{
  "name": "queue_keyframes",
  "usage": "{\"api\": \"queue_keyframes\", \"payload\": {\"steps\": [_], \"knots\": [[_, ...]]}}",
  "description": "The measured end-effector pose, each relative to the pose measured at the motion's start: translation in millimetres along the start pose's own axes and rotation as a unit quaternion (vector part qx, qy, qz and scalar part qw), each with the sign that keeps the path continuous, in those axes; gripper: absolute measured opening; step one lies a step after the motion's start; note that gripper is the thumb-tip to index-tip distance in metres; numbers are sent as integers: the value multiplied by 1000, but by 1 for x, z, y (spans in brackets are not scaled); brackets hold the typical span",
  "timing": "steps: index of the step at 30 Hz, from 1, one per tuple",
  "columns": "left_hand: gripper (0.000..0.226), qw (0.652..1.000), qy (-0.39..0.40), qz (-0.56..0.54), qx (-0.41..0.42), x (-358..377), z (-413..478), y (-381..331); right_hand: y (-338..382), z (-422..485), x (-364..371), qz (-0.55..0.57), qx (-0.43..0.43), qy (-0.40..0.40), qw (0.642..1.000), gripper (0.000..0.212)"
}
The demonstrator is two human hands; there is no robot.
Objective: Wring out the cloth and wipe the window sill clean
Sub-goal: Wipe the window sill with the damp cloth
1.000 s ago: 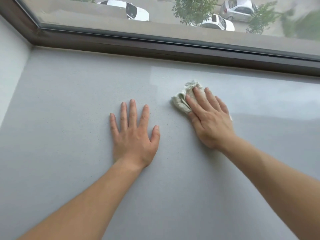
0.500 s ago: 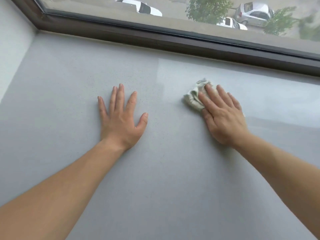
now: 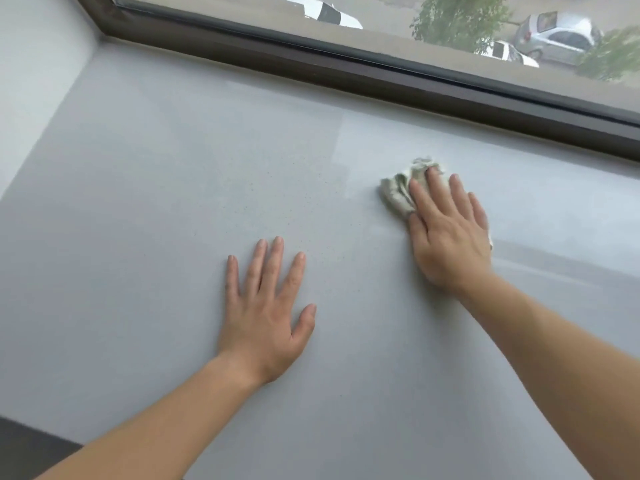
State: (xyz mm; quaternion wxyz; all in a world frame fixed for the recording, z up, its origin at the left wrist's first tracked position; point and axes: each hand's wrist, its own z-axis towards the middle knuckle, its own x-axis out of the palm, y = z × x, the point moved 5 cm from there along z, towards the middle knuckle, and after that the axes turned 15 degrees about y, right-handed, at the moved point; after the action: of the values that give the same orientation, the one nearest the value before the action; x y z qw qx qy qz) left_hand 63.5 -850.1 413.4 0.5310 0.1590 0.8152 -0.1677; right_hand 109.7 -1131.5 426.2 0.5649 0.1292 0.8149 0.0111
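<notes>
Left hand (image 3: 265, 313) farther from the window frame (image 3: 346, 74) than before.

Two hands: left hand (image 3: 266, 313), right hand (image 3: 446, 233). One cloth (image 3: 398, 192). One window sill (image 3: 156, 202). Outside, three cars (image 3: 557, 38) and two trees (image 3: 457, 19).

Both hands flat and palm down, bare arms stretched forward.

The left hand (image 3: 266, 306) lies flat on the sill (image 3: 156, 220), with its fingers straight and slightly fanned and the thumb spread out to the right. Its wrist is straight and its forearm runs back toward the lower left corner. The right hand (image 3: 450, 233) lies further forward, fingers straight and close together, pressing down on the cloth (image 3: 396, 194), with the thumb tucked near the forefinger. The palm seems to cover the rest of the cloth, though the hand hides that part. Its forearm runs back to the lower right edge. The two hands are well apart.
</notes>
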Motion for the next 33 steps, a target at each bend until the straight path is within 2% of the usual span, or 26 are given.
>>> {"api": "queue_keyframes", "payload": {"steps": [2,4,6,8,9,10,11,14,16,19,21,22,24,26,28,30,33], "knots": [[72,1000,2,2,-5,-1,1,0,-10,14,-6,86,110,-11,990,55],[72,1000,-2,2,-2,-2,1,0,21,-3,5,82,112,-24,990,56],[73,1000,-4,2,0,-3,2,2,62,-44,29,24,-1,-16,1000,57],[73,1000,3,5,0,-3,3,3,74,-81,45,-37,-120,14,992,56],[73,1000,6,6,0,-3,3,3,65,-83,45,-55,-151,30,987,55],[73,1000,10,6,-2,-2,3,4,49,-76,41,-64,-147,30,987,55],[73,1000,14,7,-4,-2,3,4,30,-66,33,-56,-110,23,992,55],[73,1000,14,9,-9,-1,3,4,-6,-37,12,59,75,0,995,54],[73,1000,12,2,-6,-1,3,5,20,-53,22,67,109,-14,992,55],[68,998,-21,-55,21,-6,1,6,74,-115,57,-7,-23,-5,1000,58],[61,987,-63,-131,65,-10,-5,8,77,-142,69,-48,-103,29,993,55],[58,981,-82,-159,79,-12,-9,11,68,-142,67,-58,-111,36,991,54],[51,978,-96,-159,90,-14,-21,16,42,-125,55,-37,-42,18,998,54],[48,985,-87,-121,86,-10,-39,19,24,-103,44,48,90,1,995,54],[49,991,-67,-88,78,0,-64,23,42,-105,48,85,160,-13,983,55],[54,995,-34,-70,66,14,-84,26,86,-138,68,46,115,-24,992,57],[62,997,4,-53,64,32,-96,31,130,-208,102,-25,-62,12,998,58]]}}
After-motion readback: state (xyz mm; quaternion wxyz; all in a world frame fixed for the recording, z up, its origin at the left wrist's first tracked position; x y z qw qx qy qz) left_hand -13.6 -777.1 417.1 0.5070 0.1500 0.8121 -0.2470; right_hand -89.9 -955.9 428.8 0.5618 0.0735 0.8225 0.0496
